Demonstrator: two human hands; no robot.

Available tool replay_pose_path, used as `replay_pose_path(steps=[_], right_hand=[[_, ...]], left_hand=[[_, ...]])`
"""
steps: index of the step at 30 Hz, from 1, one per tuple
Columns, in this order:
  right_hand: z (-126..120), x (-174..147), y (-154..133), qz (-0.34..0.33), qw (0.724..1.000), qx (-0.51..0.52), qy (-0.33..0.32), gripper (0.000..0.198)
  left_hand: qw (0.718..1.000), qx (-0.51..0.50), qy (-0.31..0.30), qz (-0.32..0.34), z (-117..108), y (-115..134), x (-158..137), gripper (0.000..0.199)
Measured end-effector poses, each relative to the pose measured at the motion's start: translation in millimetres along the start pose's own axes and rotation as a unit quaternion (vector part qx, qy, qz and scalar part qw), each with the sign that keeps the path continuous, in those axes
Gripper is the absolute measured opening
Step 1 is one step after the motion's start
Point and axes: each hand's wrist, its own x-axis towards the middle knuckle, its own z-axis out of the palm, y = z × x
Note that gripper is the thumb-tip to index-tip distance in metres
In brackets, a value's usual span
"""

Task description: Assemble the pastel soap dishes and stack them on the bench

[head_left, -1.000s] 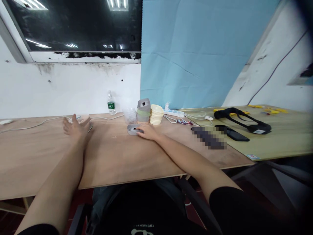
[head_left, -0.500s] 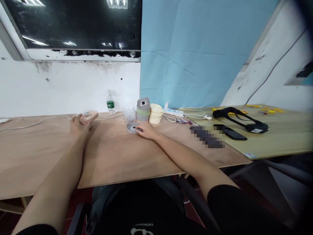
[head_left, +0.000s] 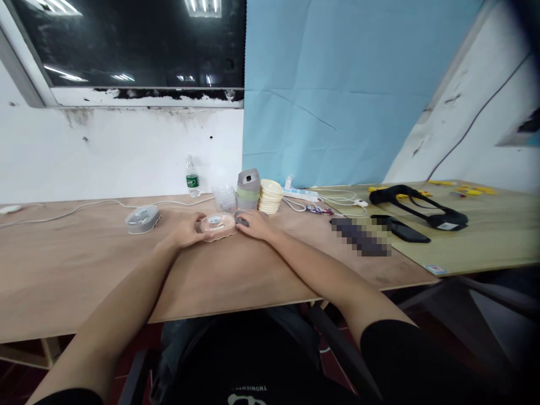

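A pale pink oval container (head_left: 217, 226) under a clear cover sits on the wooden table. My left hand (head_left: 188, 229) grips its left side, thumb in front and fingers behind. At its right end, my right hand (head_left: 254, 225) has its fingers bent over a small grey piece (head_left: 242, 218), mostly hidden by the container and fingers. Farther left rests a grey oval container (head_left: 142, 219) with a clear cover and a label. Close behind my hands stand clear plastic cups (head_left: 225, 198), a grey stack with a green band (head_left: 248, 190) and stacked cream bowls (head_left: 270, 196).
A water bottle (head_left: 192, 179) stands by the wall. White cables run behind the stacks to a power strip (head_left: 301, 194). Rightward are a blurred-out dark object (head_left: 360, 237), a black phone-like slab (head_left: 400, 229) and a black headset-like strap (head_left: 422, 208). The table's front edge (head_left: 236, 309) is near.
My left hand has carried the pink container from the left to my right hand. The grey container at left now shows. My right hand has barely moved.
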Motion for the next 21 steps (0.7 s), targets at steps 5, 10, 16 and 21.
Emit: replay_pose_path(steps=[5, 10, 16, 21], right_hand=[[-0.7, -0.1, -1.2, -0.032, 0.999, 0.006, 0.003, 0.032], [0.0, -1.5, -2.5, -0.047, 0.997, 0.002, 0.054, 0.048], [-0.1, -2.7, -10.0, -0.091, 0.988, 0.006, 0.126, 0.044], [2.1, -1.4, -12.6, -0.120, 0.989, 0.004, 0.088, 0.032]], left_hand=[[1.000, -0.003, 0.020, 0.002, 3.6, 4.4, 0.8, 0.079], [0.981, -0.051, 0.188, 0.021, -2.5, 5.5, 1.5, 0.061], [0.948, -0.207, 0.241, -0.028, -1.8, 21.0, 2.5, 0.066], [0.956, -0.187, 0.221, -0.050, 4.2, 38.8, -0.8, 0.061]])
